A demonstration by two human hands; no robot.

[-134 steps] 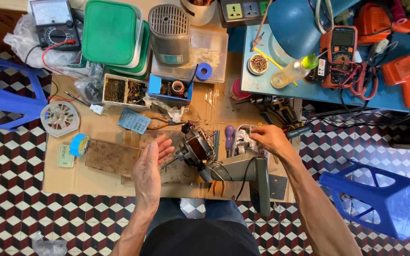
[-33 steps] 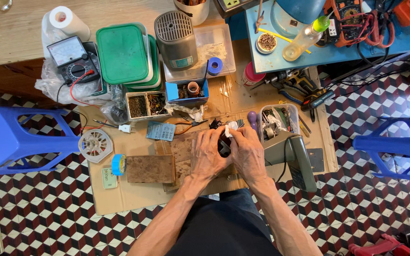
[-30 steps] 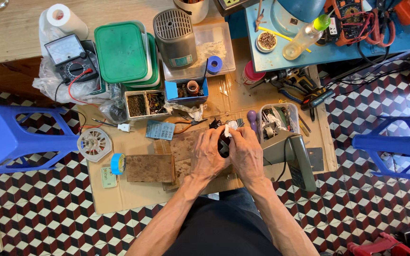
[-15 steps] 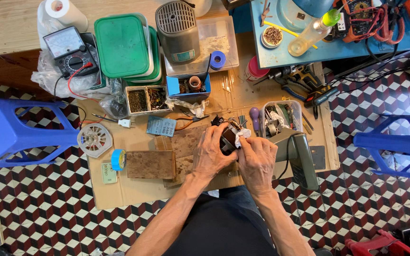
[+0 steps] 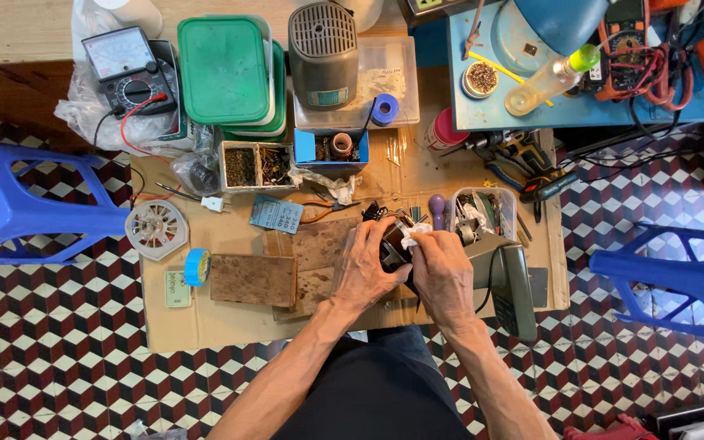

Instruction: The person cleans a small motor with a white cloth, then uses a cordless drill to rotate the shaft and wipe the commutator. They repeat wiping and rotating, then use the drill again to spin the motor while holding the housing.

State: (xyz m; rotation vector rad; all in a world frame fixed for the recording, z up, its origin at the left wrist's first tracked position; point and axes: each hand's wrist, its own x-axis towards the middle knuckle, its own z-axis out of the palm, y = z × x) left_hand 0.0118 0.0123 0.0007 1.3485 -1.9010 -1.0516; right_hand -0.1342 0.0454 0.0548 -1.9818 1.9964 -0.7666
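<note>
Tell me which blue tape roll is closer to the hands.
The blue-and-yellow tape roll on the cardboard, left of the left hand. The other blue tape roll sits farther up, in the clear tray.

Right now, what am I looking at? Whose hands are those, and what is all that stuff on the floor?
This picture comes from a camera worn on a person's head, looking straight down. The two arms are that person's own. The left hand grips a small dark motor part. The right hand presses a scrap of white cloth against it. They work over a sheet of cardboard laid on a checkered floor. Around the hands lie a wooden block, a roll of blue tape, a white fan wheel, green lidded boxes, a grey motor cover and a meter with a dial. Blue plastic stools stand on both sides.
</note>
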